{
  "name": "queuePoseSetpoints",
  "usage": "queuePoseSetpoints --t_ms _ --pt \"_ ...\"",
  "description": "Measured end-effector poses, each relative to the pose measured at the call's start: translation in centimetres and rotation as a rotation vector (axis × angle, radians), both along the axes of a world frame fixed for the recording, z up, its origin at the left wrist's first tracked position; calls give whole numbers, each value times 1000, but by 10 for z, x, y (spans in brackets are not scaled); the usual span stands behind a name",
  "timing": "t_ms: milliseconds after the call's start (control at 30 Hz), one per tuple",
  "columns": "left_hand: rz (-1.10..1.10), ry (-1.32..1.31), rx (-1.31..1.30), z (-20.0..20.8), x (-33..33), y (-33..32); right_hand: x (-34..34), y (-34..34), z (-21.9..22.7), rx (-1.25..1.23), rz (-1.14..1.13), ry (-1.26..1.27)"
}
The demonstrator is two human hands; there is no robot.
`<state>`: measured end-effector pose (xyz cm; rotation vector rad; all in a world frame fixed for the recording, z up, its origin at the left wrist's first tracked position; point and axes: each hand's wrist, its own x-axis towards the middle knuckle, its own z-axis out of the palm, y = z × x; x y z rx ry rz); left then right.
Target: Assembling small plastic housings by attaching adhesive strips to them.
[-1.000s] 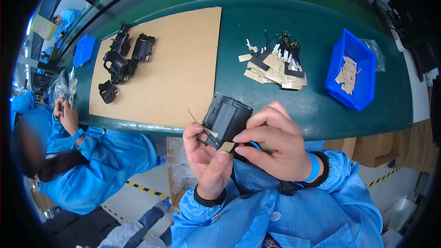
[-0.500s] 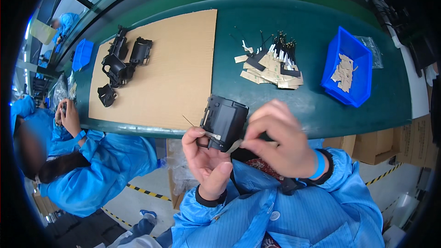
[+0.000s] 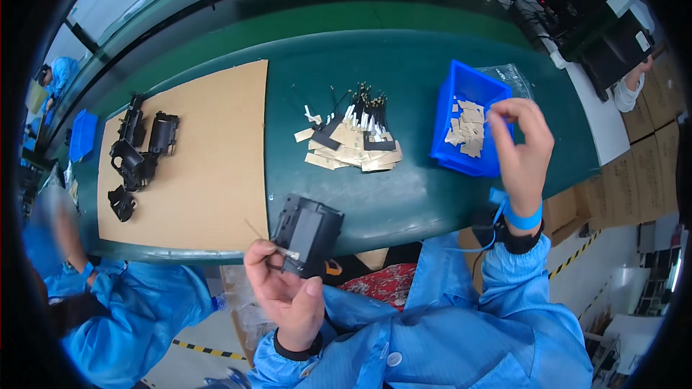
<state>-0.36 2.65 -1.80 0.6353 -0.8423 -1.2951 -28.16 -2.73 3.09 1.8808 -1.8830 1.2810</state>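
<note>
As the left hand grasps one black housing by its lower end, most of it stands clear above the grip; the right hand hovers at the nearer of two blue bins, over tan pieces too many to count, and whether it pinches one I cannot tell; four black parts lie on one cardboard sheet, left of one pile of cabled strips

This is a factory assembly workshop: a long green table carries loose black plastic parts and a blue bin, beside a blue-smocked co-worker, striped floor tape and stacked cartons.
</note>
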Motion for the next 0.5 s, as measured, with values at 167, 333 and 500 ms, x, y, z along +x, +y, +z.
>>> queuePoseSetpoints --t_ms 167,333,500 --pt "-34 2 10 -5 -13 -3 78 20 -6 42 676 -123" --pt "-116 45 64 -4 -11 1 114 26 -15 1 762 -274" --pt "15 22 22 2 -16 -1 116 24 -14 63 752 -363"
